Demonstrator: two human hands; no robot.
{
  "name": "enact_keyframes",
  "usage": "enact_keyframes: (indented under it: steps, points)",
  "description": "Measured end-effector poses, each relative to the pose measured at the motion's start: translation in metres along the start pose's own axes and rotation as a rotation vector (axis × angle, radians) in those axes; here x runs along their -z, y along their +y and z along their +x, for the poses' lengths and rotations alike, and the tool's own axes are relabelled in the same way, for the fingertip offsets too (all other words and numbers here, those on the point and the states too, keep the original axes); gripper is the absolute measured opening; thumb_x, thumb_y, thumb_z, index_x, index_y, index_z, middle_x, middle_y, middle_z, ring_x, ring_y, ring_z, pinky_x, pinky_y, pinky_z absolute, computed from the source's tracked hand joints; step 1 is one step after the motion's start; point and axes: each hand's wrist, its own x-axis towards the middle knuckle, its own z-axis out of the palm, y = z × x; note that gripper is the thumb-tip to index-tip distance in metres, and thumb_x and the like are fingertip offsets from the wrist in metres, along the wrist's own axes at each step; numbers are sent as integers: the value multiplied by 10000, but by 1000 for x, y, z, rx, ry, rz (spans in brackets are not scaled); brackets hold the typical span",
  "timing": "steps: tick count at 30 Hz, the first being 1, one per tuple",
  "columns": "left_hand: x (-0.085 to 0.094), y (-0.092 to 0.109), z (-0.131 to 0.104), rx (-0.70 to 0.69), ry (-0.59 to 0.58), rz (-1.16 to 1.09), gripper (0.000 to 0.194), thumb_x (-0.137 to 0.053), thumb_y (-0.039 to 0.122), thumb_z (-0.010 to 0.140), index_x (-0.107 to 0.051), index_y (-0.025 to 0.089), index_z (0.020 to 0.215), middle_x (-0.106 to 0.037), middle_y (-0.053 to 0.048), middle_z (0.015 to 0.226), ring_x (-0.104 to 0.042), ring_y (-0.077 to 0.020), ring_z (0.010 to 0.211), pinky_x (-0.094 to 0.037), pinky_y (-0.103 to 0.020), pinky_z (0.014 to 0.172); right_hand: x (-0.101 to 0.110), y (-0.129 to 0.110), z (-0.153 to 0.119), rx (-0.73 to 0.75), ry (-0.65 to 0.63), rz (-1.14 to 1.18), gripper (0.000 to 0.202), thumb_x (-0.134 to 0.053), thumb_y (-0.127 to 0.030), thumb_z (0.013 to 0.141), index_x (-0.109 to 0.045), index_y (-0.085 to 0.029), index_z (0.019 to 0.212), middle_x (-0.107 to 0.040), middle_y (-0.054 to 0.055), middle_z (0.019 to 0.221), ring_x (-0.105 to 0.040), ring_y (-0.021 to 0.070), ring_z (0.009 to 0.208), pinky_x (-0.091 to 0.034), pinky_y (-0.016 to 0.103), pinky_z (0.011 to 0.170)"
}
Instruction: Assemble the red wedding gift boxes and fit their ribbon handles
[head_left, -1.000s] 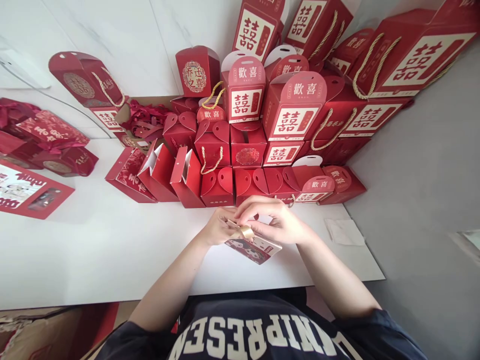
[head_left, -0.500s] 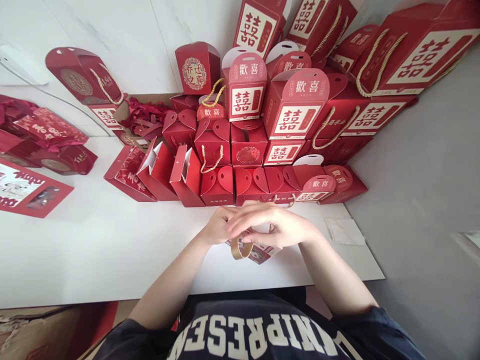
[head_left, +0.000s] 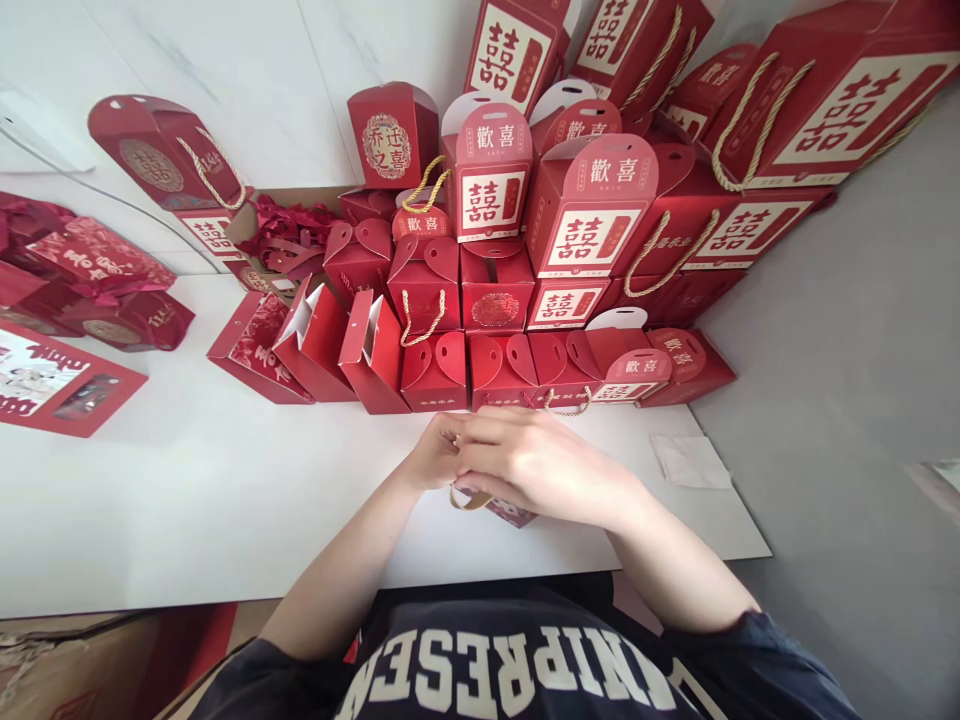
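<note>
A small dark-red printed gift box (head_left: 513,513) is at the table's front, mostly covered by my hands. From it a gold ribbon handle (head_left: 471,500) loops out to the left. My left hand (head_left: 433,455), fingers curled, grips the box's upper left side. Across the top lies my right hand (head_left: 529,462), its fingers bent together and pressed down by the ribbon's base, close against the left fingers. The fingertips of both hands are partly hidden where they meet.
Behind my hands, red gift boxes (head_left: 499,365) are stacked against the wall, some with rope handles. Open red bags (head_left: 373,355) stand to their left. A carton (head_left: 244,225) holds red ribbons. A flat red box (head_left: 112,395) lies far left; a white packet (head_left: 690,462) lies right.
My right hand has come down and turned over the box, its fingers closing together and covering more of it. The ribbon loop has tipped left and flattened. My left hand stays nearly still.
</note>
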Motion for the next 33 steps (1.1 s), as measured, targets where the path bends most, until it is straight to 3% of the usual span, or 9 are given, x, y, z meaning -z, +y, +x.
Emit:
enact_keyframes:
  steps: [4, 6, 9, 13, 22, 29, 33]
  points:
    - [2, 1, 0, -42, -41, -118, 233, -860, 306, 692, -722, 119, 669, -714, -77, 734, -674, -198, 688, -531, -289, 616, -8, 9, -15, -279, 396, 112, 140, -508, -278, 1014, -617, -212, 958, -694, 32, 834, -644, 147, 694, -491, 261, 638]
    - [3, 3, 0, -70, -18, -126, 198, -895, 245, 647, -743, 133, 705, -714, -74, 744, -670, -185, 693, -528, -282, 639, -13, 15, -26, -410, 494, 233, 52, -553, -245, 980, -600, -222, 973, -710, 19, 828, -681, 147, 709, -520, 253, 656]
    - [3, 7, 0, -128, 17, -105, 191, -901, 196, 634, -731, 144, 705, -694, -50, 709, -644, -150, 651, -505, -252, 613, -21, 20, -39, -503, 490, 457, 66, -601, -215, 928, -602, -213, 994, -733, 23, 856, -721, 162, 779, -557, 265, 710]
    - [2, 10, 0, -149, 35, -59, 194, -895, 208, 648, -724, 142, 711, -688, -49, 719, -638, -140, 638, -497, -239, 594, -28, 16, -47, -571, 438, 629, 97, -597, -290, 946, -604, -196, 969, -746, 37, 852, -716, 160, 765, -545, 264, 695]
    - [5, 7, 1, -128, 27, -80, 174, -885, 192, 661, -738, 138, 737, -694, -54, 745, -655, -147, 667, -507, -235, 611, -20, 7, -43, -523, 377, 554, 121, -537, -325, 992, -542, -213, 946, -706, -8, 747, -651, 124, 653, -465, 211, 574]
    - [8, 4, 1, -79, 16, -88, 246, -895, 301, 653, -734, 119, 694, -699, -80, 728, -656, -163, 647, -507, -249, 593, -20, 7, -39, -522, 437, 528, 91, -558, -308, 979, -564, -220, 957, -730, 5, 782, -693, 142, 702, -503, 220, 596]
    - [10, 3, 3, -51, 2, -148, 265, -902, 313, 640, -726, 117, 677, -698, -78, 718, -659, -166, 649, -511, -252, 596, -18, 6, -37, -492, 408, 536, 71, -552, -289, 979, -566, -222, 964, -742, 5, 799, -699, 137, 709, -526, 225, 638]
